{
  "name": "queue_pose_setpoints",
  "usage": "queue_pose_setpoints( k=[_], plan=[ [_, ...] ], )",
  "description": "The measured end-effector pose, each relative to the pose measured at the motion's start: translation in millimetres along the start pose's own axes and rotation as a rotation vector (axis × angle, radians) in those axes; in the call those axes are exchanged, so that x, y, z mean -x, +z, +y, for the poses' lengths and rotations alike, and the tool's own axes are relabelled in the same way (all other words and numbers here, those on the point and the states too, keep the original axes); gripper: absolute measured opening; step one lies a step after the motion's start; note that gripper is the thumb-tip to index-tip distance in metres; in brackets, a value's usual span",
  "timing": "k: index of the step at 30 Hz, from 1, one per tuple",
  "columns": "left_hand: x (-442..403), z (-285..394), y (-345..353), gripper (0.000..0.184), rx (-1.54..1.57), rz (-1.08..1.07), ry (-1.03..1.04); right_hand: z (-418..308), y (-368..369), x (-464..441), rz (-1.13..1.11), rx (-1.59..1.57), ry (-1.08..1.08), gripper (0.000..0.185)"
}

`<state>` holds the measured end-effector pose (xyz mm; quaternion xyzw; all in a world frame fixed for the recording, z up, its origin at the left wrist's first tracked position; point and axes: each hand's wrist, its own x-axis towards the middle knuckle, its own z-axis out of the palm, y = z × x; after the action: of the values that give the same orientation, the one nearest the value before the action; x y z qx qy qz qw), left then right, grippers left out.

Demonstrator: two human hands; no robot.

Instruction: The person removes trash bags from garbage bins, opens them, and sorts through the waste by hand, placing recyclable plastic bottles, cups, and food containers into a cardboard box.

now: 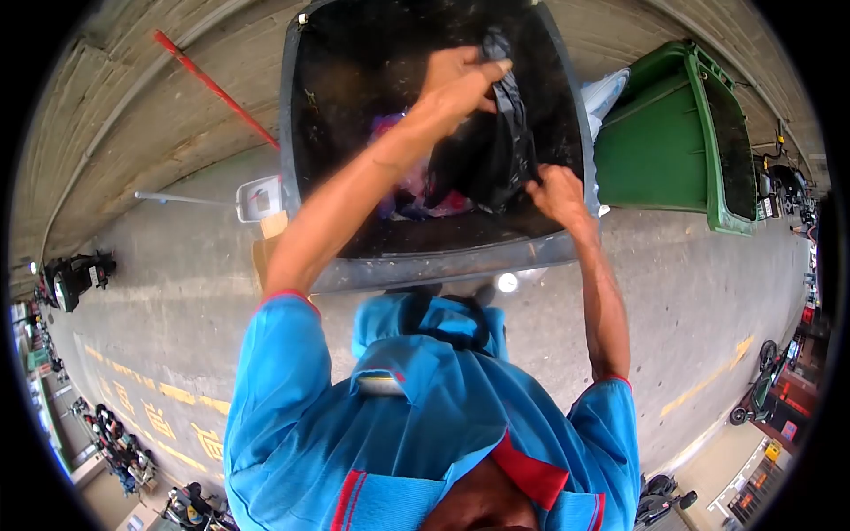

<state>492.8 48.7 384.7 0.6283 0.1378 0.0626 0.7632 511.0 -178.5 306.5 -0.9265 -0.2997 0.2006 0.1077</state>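
A black plastic bag (pixel 512 155) hangs over the inside of a large dark bin (pixel 443 264). My left hand (pixel 460 81) reaches across to the bag's bunched top and has its fingers closed on it. Lower and to the right, my right hand (pixel 560 195) is closed at the bag's side edge, near the bin's right wall. Under the bag, coloured pink and purple plastic (pixel 443 205) lies in the bin.
A green wheeled bin (pixel 660 146) lies tipped to the right, with a pale bag (pixel 606 96) beside it. Left of the dark bin are a white container (pixel 259 199), cardboard (pixel 263 252) and a red pole (pixel 217 88). Motorcycles stand farther off.
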Motion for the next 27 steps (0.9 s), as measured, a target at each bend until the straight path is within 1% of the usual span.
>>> queue_pose_setpoints(
  k=[2,3,4,6,7,8,9,10,12,14,15,16,18,20,21,22,23,24,25,26,27],
  plan=[
    [-3.7,4.3,-5.3,0.02,-0.015,0.054,0.07,10.2,-7.3,-1.9,0.157,-0.071,0.014,0.027],
    [-6.6,4.2,-13.3,0.021,-0.076,0.086,0.096,6.6,-22.6,0.8,0.202,-0.107,0.057,0.026],
    [-8.8,5.3,-24.7,0.021,-0.136,0.119,0.124,5.4,-35.1,4.2,0.291,-0.172,0.065,0.024],
    [-8.5,6.8,-49.2,0.022,-0.22,0.16,0.088,5.9,-53.8,5.3,0.299,-0.358,0.127,0.021],
    [-8.1,3.7,-60.1,0.022,-0.235,0.165,0.076,-2.0,-59.9,7.0,0.343,-0.374,0.132,0.019],
    [-8.1,-2.5,-69.1,0.023,-0.251,0.171,0.063,-2.6,-59.0,3.1,0.341,-0.373,0.134,0.019],
    [-10.2,-9.9,-76.0,0.023,-0.348,0.175,0.047,-2.7,-57.1,-3.9,0.291,-0.264,0.041,0.019],
    [-9.8,-14.9,-81.7,0.023,-0.348,0.174,0.044,-2.0,-55.2,-11.1,0.242,-0.154,-0.054,0.019],
    [-12.2,-20.7,-90.9,0.039,-0.519,0.117,-0.026,-3.6,-66.2,-18.3,0.436,-0.329,-0.04,0.02],
    [-14.7,-25.3,-98.0,0.054,-0.357,0.219,0.09,-3.1,-80.0,-23.8,0.642,-0.461,-0.056,0.02],
    [-7.7,-15.9,-93.4,0.038,-0.316,0.265,0.148,-18.8,-88.4,-19.5,0.615,-0.609,-0.049,0.021],
    [-3.5,-7.7,-89.0,0.023,-0.274,0.312,0.21,-20.8,-82.7,-25.0,0.722,-0.478,-0.131,0.022],
    [-5.4,-5.2,-89.2,0.024,-0.263,0.331,0.239,-11.2,-81.5,-41.8,0.394,-0.234,-0.09,0.023],
    [-10.1,-4.4,-93.6,0.025,-0.28,0.329,0.248,-3.4,-86.8,-45.2,0.714,-0.447,-0.116,0.021],
    [-9.6,0.1,-94.6,0.024,-0.303,0.367,0.277,-15.1,-105.7,-36.3,0.718,-0.602,-0.102,0.021],
    [0.8,17.3,-89.5,0.024,-0.227,0.293,0.347,-26.5,-120.2,-21.8,0.711,-0.759,-0.068,0.021],
    [4.4,25.3,-86.5,0.024,-0.223,0.286,0.382,-27.6,-122.4,-22.5,0.721,-0.777,-0.133,0.019],
    [5.1,33.6,-84.0,0.024,-0.219,0.28,0.427,-26.9,-121.5,-27.7,0.727,-0.776,-0.13,0.019],
    [11.6,43.8,-71.1,0.021,-0.228,0.322,0.492,-27.0,-119.2,-32.8,0.642,-0.61,-0.143,0.018],
    [11.1,45.4,-72.0,0.021,-0.227,0.319,0.493,-29.1,-117.2,-34.7,0.553,-0.446,-0.156,0.017],
    [8.7,46.7,-74.8,0.021,-0.291,0.305,0.49,-36.8,-118.6,-29.9,0.551,-0.64,-0.127,0.016]
  ],
)
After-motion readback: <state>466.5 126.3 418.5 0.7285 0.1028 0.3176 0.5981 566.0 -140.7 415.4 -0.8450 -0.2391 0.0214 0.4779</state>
